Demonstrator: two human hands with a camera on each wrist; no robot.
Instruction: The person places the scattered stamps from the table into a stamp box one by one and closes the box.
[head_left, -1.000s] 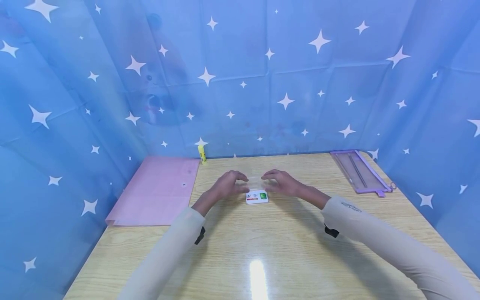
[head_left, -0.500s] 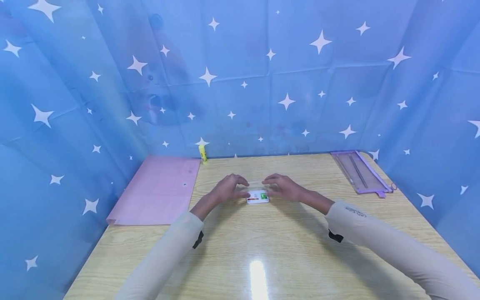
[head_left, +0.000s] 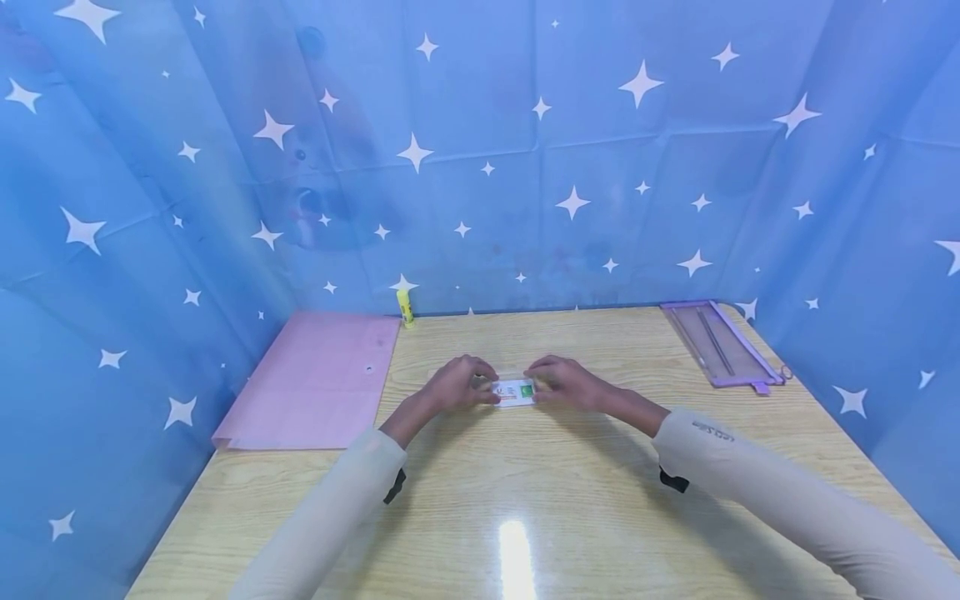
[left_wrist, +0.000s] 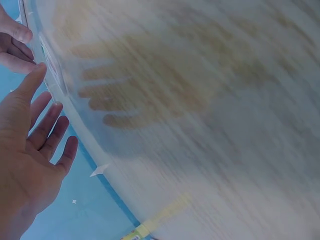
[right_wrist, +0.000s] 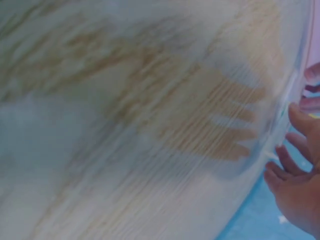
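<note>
A small flat white case [head_left: 514, 392] with rounded corners and a printed label, with a green square at its right end, is at the table's middle in the head view. My left hand [head_left: 459, 382] pinches its left end between thumb and fingers, and my right hand [head_left: 572, 384] pinches the right end. In the left wrist view the case [left_wrist: 54, 62] shows edge-on past the left thumb, the other left fingers spread loosely. The right wrist view shows my right hand [right_wrist: 302, 165] at the frame's edge, its contact with the case hard to make out.
On the wooden table [head_left: 480, 500] a pink folder [head_left: 318, 379] lies at left, with a yellow glue stick [head_left: 406, 309] upright beside its far corner. A purple-edged zip pouch [head_left: 720, 343] lies at the far right. Blue star-patterned cloth [head_left: 480, 167] hangs behind and along both sides.
Both hands have come down from above the case, and their fingers have closed in on its two ends. The printed label now looks slightly blurred. The folder, glue stick and pouch stay put.
</note>
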